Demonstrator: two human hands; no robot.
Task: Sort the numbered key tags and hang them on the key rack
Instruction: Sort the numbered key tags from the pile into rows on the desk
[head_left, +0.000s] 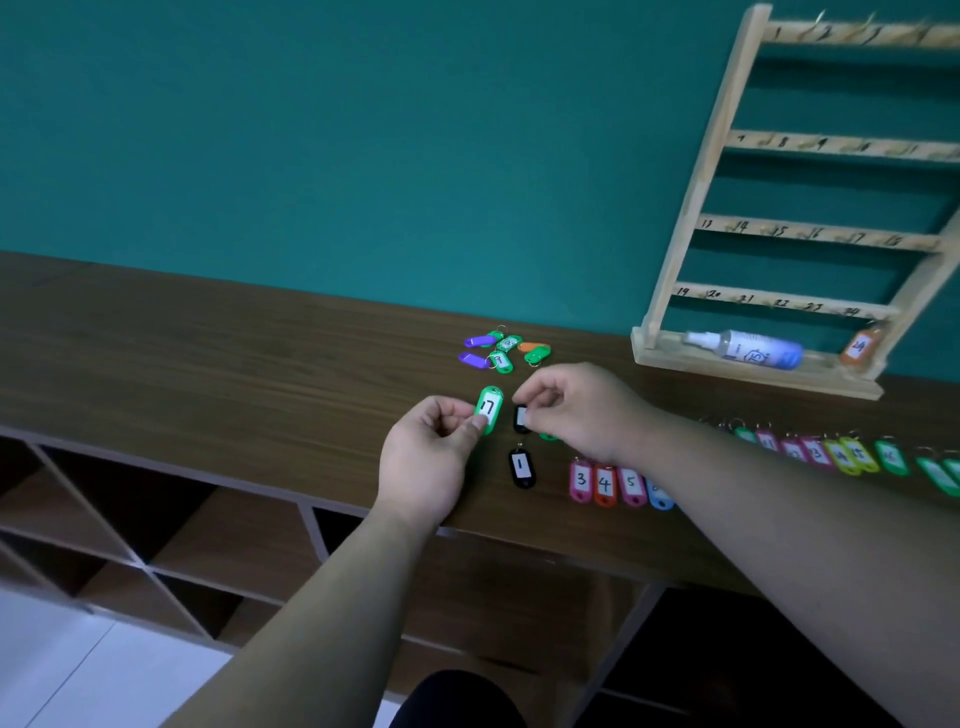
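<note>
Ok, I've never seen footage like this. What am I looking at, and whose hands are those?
There is no machine: a camera worn on a person's head looks down at their bare hands. The left hand pinches a green plastic key tag marked 17; the right hand pinches a black tag, number hidden. On the dark wooden tabletop lie a black tag marked 1, a row of coloured tags in number order, and an unsorted heap. The pale wooden key rack with numbered hooks stands behind, an orange tag 24 hanging on it.
</note>
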